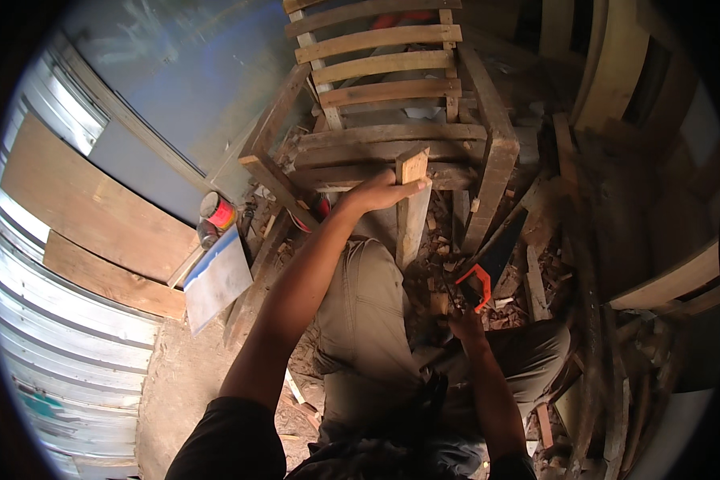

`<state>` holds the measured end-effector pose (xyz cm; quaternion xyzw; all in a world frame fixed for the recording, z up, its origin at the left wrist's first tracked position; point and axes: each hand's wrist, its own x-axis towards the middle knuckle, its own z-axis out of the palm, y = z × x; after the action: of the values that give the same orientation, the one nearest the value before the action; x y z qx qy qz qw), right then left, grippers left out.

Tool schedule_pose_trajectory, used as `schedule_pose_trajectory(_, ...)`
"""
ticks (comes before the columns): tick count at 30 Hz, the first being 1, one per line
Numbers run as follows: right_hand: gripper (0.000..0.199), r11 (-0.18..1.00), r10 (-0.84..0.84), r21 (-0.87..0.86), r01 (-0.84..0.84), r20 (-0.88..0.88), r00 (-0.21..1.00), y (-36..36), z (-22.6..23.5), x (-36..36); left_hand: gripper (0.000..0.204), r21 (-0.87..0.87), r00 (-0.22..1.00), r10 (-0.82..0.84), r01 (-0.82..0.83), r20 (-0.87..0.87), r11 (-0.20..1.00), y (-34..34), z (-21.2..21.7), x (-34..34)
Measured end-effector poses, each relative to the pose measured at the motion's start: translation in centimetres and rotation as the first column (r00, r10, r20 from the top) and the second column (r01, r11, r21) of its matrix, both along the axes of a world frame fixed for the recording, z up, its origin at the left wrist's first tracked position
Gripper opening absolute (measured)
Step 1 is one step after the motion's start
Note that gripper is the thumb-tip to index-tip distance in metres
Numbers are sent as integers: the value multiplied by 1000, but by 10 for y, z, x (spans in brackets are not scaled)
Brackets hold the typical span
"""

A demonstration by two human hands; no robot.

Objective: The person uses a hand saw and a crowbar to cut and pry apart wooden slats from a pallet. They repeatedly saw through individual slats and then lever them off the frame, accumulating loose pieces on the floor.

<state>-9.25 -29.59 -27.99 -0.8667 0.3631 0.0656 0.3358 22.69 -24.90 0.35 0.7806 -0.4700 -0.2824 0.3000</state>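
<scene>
Cans come first: a round tin [218,211] with a red side and an orange-and-white top stands on the ground at the foot of the grey-blue wall panel [192,72], with a smaller dark container [206,233] just beside it, and a pale rectangular sheet [216,278] with a blue upper edge leans in front of both. Any print on them is too small to make out. An upright wooden post [412,210], light brown and rough, with a squared, angled top end, rises from the littered ground between the person's knees and stands against the front rail of a slatted wooden frame [392,120]. The left hand [382,192] lies over the post's top, fingers wrapped onto it and thumb along the near side, clamped on the wood. Lower and to the right, the right hand [466,324] is closed around the orange handle of a handsaw [488,264], whose dark blade slants up and away toward the frame's right leg, near the post but apart from it. Wood chips and offcuts [536,280] cover the ground around both.
</scene>
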Motion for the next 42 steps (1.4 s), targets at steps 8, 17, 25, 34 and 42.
schedule_pose_trajectory(8, 46, 975, -121, -96, 200, 523, 843, -26, 95, 9, 44, -620, 825, -78, -355, -560, 700, 25, 18, 3)
schedule_pose_trajectory(17, 44, 1000, 13, -29, 9, 664, 747, -40, 284, 75, 85, -621, 695, -32, -619, -718, 482, 76, 97, -4)
schedule_pose_trajectory(25, 88, 918, 347, -387, -81, 690, 635, -4, 377, 147, 90, -575, 724, -5, -543, -689, 612, 54, 181, -23)
schedule_pose_trajectory(34, 76, 999, 37, -43, 10, 942, 335, -29, 372, 146, 107, -692, 939, 40, -281, -343, 664, 62, 169, -16)
schedule_pose_trajectory(42, 62, 985, -96, 115, -129, 984, 148, -55, 416, 111, 107, -3, 844, 521, -526, -122, 851, 129, 0, 62)
